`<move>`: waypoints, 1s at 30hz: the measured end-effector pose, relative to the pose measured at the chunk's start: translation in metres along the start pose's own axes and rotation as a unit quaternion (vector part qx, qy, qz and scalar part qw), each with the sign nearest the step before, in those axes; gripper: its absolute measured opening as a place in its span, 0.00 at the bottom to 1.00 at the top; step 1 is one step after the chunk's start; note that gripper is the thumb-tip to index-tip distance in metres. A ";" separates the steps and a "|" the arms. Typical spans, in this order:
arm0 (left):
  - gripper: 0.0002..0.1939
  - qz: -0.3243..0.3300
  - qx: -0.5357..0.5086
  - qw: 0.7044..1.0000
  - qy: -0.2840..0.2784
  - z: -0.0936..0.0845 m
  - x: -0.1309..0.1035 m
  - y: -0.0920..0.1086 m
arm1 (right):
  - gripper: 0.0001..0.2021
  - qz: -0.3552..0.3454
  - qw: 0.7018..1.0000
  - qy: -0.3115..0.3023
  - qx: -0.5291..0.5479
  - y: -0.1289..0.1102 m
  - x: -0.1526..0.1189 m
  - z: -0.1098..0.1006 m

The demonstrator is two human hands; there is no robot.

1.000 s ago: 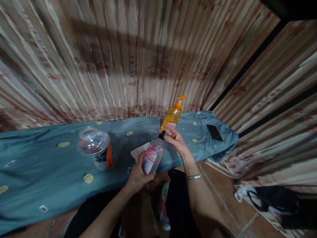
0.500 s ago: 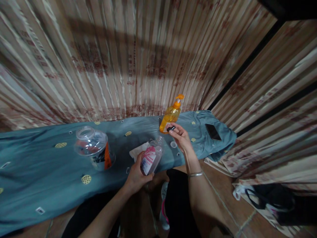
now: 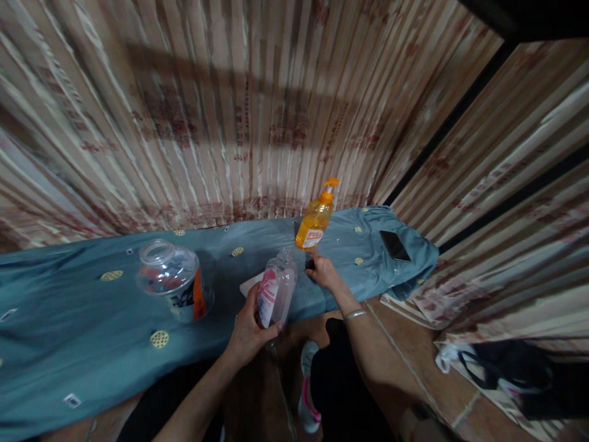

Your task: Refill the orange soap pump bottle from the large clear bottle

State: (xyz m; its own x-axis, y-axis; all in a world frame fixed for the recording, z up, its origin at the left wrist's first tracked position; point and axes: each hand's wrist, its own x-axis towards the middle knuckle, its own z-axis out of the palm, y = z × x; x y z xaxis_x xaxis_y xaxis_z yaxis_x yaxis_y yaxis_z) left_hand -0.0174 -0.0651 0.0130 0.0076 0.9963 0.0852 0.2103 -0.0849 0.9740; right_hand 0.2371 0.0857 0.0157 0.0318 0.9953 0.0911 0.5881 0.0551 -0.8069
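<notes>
My left hand [image 3: 251, 328] is wrapped round the lower part of a clear plastic bottle [image 3: 286, 288] with a pink and white label. The bottle leans, its neck pointing up and away from me, and no lid shows on it. My right hand [image 3: 323, 272] is closed on a small black cap-like piece [image 3: 310, 264], low over the cloth to the right of that bottle's neck. Just behind my right fingers stands an orange pump bottle [image 3: 313, 224], partly full of orange liquid. A white tissue [image 3: 249, 286] lies flat behind my left hand, partly covered by the clear bottle.
A clear plastic tub [image 3: 181, 307] with a domed lid and orange marking stands at the left on the blue-green cloth [image 3: 92, 331]. A dark phone [image 3: 394, 245] lies near the right end. Pleated curtains [image 3: 202, 123] hang behind. A black bag [image 3: 506, 368] rests on the floor at right.
My right hand has come down and slightly left with the black piece, from beside the pump bottle to the cloth, where a small white disc lay. The clear bottle has shifted slightly left.
</notes>
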 end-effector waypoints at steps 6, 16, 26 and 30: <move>0.51 -0.013 -0.057 0.998 -0.007 0.000 0.000 0.003 | 0.26 -0.035 0.998 0.000 0.051 -0.011 -0.017 -0.012; 0.51 0.016 -0.057 0.998 0.037 -0.002 0.003 -0.001 | 0.37 -0.072 0.869 -0.348 0.345 -0.075 -0.072 0.022; 0.55 0.050 -0.010 0.996 0.070 0.000 0.003 -0.006 | 0.23 -0.050 0.942 -0.175 0.282 -0.070 -0.065 0.039; 0.46 0.066 -0.002 0.994 0.088 -0.004 0.001 0.003 | 0.24 -0.016 0.958 -0.080 0.275 -0.054 -0.043 0.041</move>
State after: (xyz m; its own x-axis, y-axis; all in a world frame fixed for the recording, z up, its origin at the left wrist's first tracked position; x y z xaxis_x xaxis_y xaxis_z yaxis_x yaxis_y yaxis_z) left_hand -0.0209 -0.0640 0.0168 -0.1363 0.9593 0.2473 0.2151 -0.2150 0.9526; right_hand 0.1708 0.0436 0.0315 -0.1282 0.9896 0.0654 0.0705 0.0748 -0.9947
